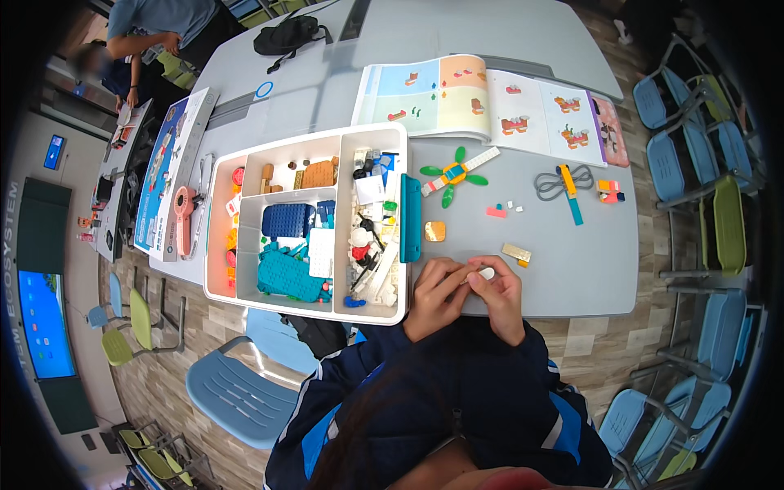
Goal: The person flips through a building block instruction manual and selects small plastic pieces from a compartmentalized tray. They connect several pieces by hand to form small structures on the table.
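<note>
My left hand [438, 297] and my right hand [501, 304] meet at the table's near edge, fingers pinched. A small white brick piece [487, 273] shows at my right thumb and fingertips, and the left fingertips press in beside it. Whatever else they grip is hidden. Just beyond lie a tan-and-yellow brick [516, 253] and a gold-topped tile [435, 232]. Farther off are a pink brick [496, 211] with tiny white pieces [514, 207], and a build with green leaves and a white arm [455, 172].
Left of my hands stands a white divided box [306, 312] of sorted bricks with a teal latch [411, 219]. An open picture manual [490, 106] lies behind. To the right are a grey cord [551, 189], a yellow-and-teal piece [569, 192] and small bricks [610, 192].
</note>
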Demonstrator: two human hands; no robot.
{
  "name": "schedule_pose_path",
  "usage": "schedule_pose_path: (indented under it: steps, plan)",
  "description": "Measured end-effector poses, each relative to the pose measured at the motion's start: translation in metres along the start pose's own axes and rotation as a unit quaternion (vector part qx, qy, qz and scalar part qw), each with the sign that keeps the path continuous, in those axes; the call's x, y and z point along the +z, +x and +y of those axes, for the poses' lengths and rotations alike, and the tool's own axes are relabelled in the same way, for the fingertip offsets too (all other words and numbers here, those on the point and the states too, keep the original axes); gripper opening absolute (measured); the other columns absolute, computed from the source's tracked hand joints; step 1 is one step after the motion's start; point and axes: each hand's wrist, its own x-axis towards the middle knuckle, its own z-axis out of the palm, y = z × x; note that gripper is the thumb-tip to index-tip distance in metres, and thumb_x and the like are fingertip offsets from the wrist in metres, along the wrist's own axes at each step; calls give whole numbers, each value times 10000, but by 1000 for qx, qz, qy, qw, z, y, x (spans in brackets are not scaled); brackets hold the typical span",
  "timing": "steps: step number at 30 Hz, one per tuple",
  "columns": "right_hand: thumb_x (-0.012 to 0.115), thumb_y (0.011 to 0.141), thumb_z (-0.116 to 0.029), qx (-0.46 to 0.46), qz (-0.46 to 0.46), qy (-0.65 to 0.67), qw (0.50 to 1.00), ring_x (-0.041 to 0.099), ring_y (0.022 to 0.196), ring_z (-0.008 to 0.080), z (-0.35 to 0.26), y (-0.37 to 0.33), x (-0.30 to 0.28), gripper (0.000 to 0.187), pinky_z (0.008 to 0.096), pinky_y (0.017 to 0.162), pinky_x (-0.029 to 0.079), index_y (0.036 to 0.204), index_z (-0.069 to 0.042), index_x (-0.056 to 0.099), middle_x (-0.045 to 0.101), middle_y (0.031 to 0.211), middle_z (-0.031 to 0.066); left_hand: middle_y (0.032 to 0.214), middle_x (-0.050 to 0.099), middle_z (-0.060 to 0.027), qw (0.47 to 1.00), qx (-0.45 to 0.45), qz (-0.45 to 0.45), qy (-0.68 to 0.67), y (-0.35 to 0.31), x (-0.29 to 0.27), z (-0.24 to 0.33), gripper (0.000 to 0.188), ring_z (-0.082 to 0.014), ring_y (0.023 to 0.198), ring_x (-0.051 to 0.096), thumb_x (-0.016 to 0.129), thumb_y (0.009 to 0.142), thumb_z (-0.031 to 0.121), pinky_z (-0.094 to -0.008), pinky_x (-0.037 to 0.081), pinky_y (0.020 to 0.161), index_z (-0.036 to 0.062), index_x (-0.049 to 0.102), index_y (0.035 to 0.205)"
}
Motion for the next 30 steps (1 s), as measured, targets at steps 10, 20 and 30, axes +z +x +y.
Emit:
schedule_pose_path:
  steps: [10, 20, 30]
  plan:
    - [775, 841, -133, -105, 35, -208, 972, 611, 794, 120, 1, -10, -7, 357, 216, 631, 476, 1132, 2, 620, 678, 1030, 94, 942, 663, -127, 998, 12, -50, -30, 2, -4, 2, 358, -298, 867, 612, 742, 727, 0, -379, 490, 770, 16, 687, 1080]
    - [856, 731, -194, -206, 32, -356, 911, 590, 941, 172, 5, 0, -16, 446, 234, 564, 476, 1104, -45, 662, 651, 1153, 78, 967, 665, -130, 995, -8, -92, -21, 2, -5, -2, 383, -312, 880, 606, 718, 738, 24, -382, 471, 796, 31, 674, 1118]
    - [845, 743, -172, -213, 38, -358, 908, 586, 907, 172, 7, 0, -18, 430, 236, 561, 476, 1109, -38, 663, 661, 1121, 82, 991, 671, -120, 996, 2, -93, -11, 0, -2, -5, 358, -305, 894, 614, 719, 755, 39, -383, 466, 802, 24, 671, 1109]
